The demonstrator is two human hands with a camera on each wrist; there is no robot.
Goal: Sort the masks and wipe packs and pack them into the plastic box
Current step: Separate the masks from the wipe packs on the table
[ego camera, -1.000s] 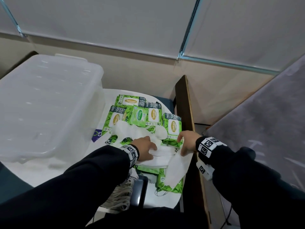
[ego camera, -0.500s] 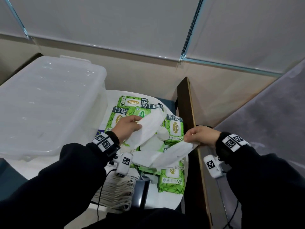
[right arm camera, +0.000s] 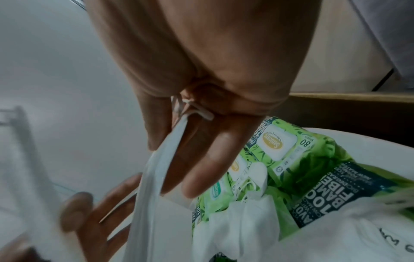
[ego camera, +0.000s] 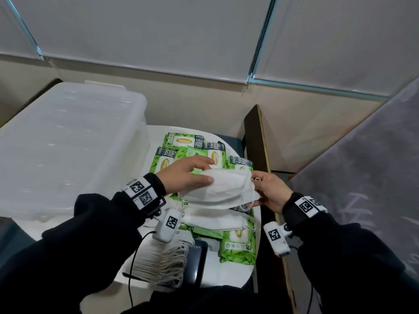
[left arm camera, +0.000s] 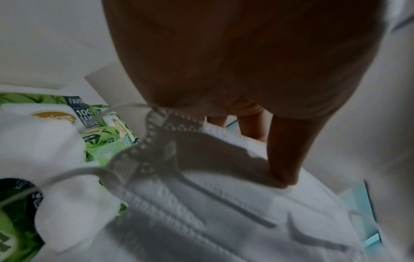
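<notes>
Both hands hold a small stack of white folded masks (ego camera: 223, 189) in the air above the pile. My left hand (ego camera: 192, 175) grips the stack's left end, thumb on top (left arm camera: 280, 156). My right hand (ego camera: 265, 189) pinches its right end, with an ear loop (right arm camera: 190, 109) caught between the fingers. Below lie more white masks (ego camera: 213, 219) on several green wipe packs (ego camera: 181, 141). One more green pack (ego camera: 238, 245) lies nearer to me. The clear plastic box (ego camera: 68, 141) stands at the left with its lid on.
A round white table (ego camera: 226, 275) carries everything. A bundle of white ear loops or cords (ego camera: 163, 261) and a dark flat device (ego camera: 197, 261) lie at its near edge. A dark wooden board (ego camera: 256, 141) stands upright along the table's right side.
Both hands lifted masks off the pile, then brought them together. The two separate masks of half a second ago are now one stack held between both hands.
</notes>
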